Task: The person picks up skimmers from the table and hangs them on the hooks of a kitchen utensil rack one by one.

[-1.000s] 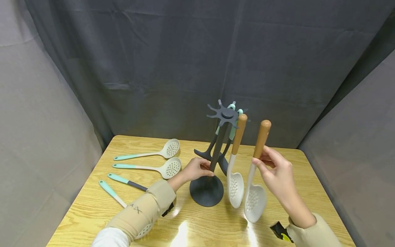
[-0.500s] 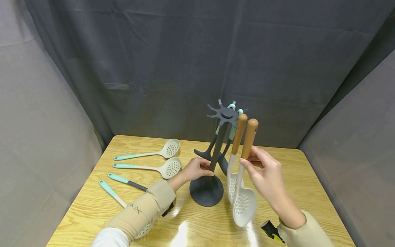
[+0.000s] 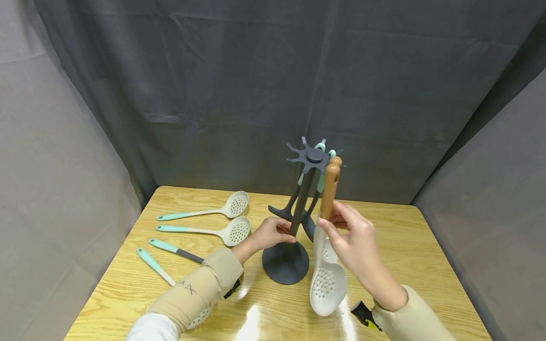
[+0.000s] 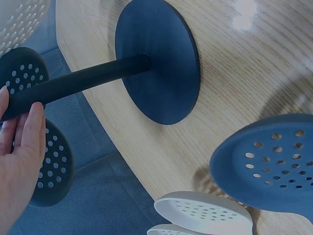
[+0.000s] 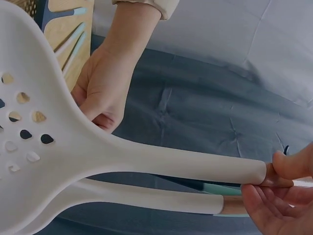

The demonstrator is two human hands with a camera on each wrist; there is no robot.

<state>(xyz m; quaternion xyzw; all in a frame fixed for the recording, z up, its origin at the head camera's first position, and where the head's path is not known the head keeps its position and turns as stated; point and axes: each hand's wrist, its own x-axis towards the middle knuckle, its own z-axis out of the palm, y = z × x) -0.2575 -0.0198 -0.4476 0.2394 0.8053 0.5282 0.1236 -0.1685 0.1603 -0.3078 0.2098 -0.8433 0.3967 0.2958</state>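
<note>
My left hand (image 3: 273, 233) grips the post (image 4: 83, 81) of a dark utensil stand (image 3: 285, 267) low down, above its round base. Between the thumb and fingers of my right hand (image 3: 354, 239) is a white skimmer (image 3: 326, 289) with a wooden handle, upright, its bowl full of holes. Its handle top is near the hooked top (image 3: 314, 157) of the stand; whether it touches a hook cannot be told. Just behind it hangs a matching white skimmer (image 3: 329, 252), mostly covered. Two dark skimmers (image 4: 51, 164) with mint handles hang at the stand's far side.
Left of the stand lie two pale skimmers (image 3: 236, 232) with mint handles. Nearer, a dark utensil with a mint handle (image 3: 164, 245) and another pale skimmer (image 3: 149, 260) lie partly under the left sleeve. A grey curtain (image 3: 213, 94) stands behind the wooden table (image 3: 405, 237).
My right hand has carried the white skimmer leftward to the stand, so it now overlaps the hanging white one. The left hand has stayed on the post.
</note>
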